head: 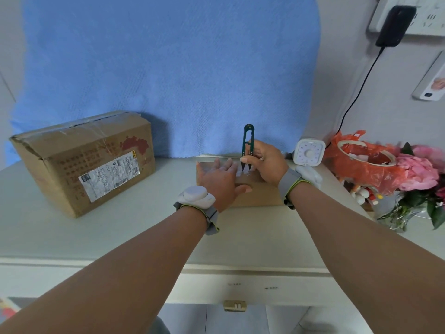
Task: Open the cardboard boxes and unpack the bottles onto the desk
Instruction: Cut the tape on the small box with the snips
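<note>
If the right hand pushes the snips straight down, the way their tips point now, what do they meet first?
The right hand holds the green thread snips upright, tips down. Straight below is the taped top of the small cardboard box, likely touching it already; depth is unclear.

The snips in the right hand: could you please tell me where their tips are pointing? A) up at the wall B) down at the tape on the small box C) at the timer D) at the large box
B: the right hand holds the snips upright, blade tips down on the taped top of the small box, which the left hand steadies.
</note>
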Demonstrator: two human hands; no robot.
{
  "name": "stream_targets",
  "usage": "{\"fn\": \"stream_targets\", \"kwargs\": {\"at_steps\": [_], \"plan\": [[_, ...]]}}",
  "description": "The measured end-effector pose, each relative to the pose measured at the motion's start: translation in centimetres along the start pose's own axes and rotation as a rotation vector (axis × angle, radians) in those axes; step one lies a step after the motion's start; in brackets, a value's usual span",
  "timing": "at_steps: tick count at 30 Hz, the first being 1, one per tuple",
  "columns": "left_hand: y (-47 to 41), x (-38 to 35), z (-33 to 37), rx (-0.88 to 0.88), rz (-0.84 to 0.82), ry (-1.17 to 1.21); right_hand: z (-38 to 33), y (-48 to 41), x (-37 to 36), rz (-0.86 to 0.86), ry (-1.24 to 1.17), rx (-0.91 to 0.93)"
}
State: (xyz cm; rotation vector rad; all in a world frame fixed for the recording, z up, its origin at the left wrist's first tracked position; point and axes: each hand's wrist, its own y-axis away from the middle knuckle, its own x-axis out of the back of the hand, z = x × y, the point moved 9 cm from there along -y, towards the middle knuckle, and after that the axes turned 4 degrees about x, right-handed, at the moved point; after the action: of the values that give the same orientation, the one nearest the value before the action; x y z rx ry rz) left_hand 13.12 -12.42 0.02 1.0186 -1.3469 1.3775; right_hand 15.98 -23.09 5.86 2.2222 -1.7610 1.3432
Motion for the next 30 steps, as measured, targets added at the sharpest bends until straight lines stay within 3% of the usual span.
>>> {"fn": "stream_targets", "kwargs": {"at_steps": [9, 19, 24, 27, 30], "plan": [[0.0, 0.0, 0.1, -0.008, 0.003, 0.0, 2.8, 1.2, 4.8, -0.018, 0.26, -0.052], [0.2, 0.2, 0.1, -0.015, 0.011, 0.012, 5.7, 2.8, 8.3, 0.194, 0.357, -0.16], [0.2, 0.2, 0.0, -0.003, 0.011, -0.002, 8.5, 5.3, 11.8, 0.309, 0.495, -0.334], [0.2, 0.3, 0.1, -0.001, 0.007, -0.006, 8.9, 6.1, 11.9, 0.366, 0.398, -0.408], [0.3, 0.4, 0.3, -0.003, 0.016, -0.014, 10.7, 7.0, 11.2, 0.325, 0.254, -0.623]]}}
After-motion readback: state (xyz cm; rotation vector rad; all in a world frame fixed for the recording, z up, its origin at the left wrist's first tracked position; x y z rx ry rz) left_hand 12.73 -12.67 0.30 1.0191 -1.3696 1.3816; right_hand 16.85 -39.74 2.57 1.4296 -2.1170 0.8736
